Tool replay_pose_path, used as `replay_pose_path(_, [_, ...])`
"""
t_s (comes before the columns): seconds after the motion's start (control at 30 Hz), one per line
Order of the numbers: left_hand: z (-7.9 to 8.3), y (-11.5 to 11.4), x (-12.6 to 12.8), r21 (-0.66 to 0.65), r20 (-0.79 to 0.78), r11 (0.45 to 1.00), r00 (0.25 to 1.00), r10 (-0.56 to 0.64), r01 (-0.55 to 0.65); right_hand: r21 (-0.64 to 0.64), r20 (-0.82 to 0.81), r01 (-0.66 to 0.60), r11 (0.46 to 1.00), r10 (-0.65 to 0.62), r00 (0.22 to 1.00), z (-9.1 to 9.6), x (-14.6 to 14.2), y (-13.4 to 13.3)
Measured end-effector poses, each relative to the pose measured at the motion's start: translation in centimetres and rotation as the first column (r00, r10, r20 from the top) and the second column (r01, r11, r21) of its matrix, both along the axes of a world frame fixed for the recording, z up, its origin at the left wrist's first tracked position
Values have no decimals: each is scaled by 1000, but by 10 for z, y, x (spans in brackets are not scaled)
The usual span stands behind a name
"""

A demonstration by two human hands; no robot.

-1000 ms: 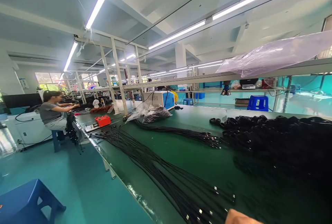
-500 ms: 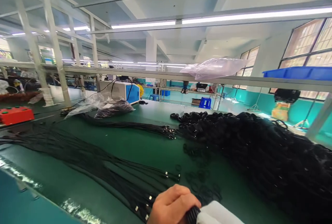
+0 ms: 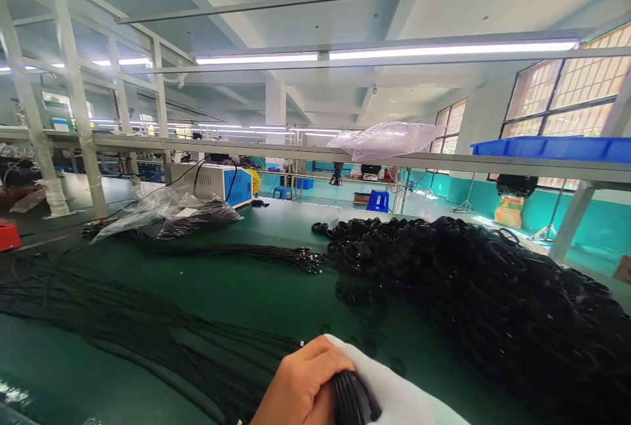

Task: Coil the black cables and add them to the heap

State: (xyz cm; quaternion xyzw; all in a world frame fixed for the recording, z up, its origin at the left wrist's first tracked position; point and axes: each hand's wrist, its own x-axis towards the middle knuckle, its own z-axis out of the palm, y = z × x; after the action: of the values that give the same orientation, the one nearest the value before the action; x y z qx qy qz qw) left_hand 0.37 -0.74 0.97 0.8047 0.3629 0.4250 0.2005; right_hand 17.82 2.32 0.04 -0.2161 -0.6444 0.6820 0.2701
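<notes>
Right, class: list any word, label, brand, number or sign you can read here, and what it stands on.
No readable text.
White rectangular patch, perhaps a label, on a clear plastic bag of dark contents: too small to read.
Blue-and-white boxy machine: no lettering legible.

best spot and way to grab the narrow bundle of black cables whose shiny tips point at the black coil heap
Probably the middle of the narrow black cable bundle, from above on the near side: it lies flat there, cables close together and running left to right, so a grip crosses them, while the shiny metal tips spread out beside the black coil heap.
</notes>
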Motion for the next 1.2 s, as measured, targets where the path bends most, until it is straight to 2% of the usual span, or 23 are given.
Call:
replay_pose_path(0.1, [5, 4, 2, -102, -7, 994, 999, 47, -48, -31, -68, -35, 999, 32, 997, 4, -11, 2])
replay_pose_path(0.17, [9, 7, 4, -195, -24, 973, 992, 124, -126, -88, -129, -72, 994, 60, 990, 3, -14, 2])
replay_pose_path(0.3, [12, 12, 7, -336, -79, 899, 960, 269, -280, -278, -318, -165, 946, 71, 945, -14, -15, 5])
replay_pose_path(0.4, [8, 17, 10, -348, -118, 870, 937, 329, -350, -309, -359, -177, 935, 58, 931, -26, -15, 9])
replay_pose_path(0.53, [-2, 24, 16, -567, 5, 761, 923, 385, -314, -367, -357, -134, 921, -6, 934, -33, -18, 14])
replay_pose_path(0.6, [-7, 26, 19, -620, 20, 718, 909, 416, -315, -372, -355, -104, 922, -38, 934, -35, -21, 14])
replay_pose_path(0.77, [-17, 30, 21, -498, -173, 722, 872, 459, -479, -377, -253, -57, 924, -43, 967, -40, -25, 13])
replay_pose_path(0.87, [-17, 33, 20, -481, -225, 724, 868, 444, -495, -377, -156, 6, 926, -69, 985, -41, -25, 13])
replay_pose_path(0.97, [-15, 32, 17, -432, -232, 779, 891, 390, -454, -369, -46, 91, 925, -115, 992, -42, -24, 15])
replay_pose_path(1.07, [-17, 29, 14, -373, -259, 821, 899, 354, -431, -357, -87, 49, 933, -85, 993, -47, -25, 15])
replay_pose_path(1.2, [-16, 25, 15, -277, -346, 822, 850, 398, -498, -380, -152, -4, 925, -58, 987, -56, -30, 13])
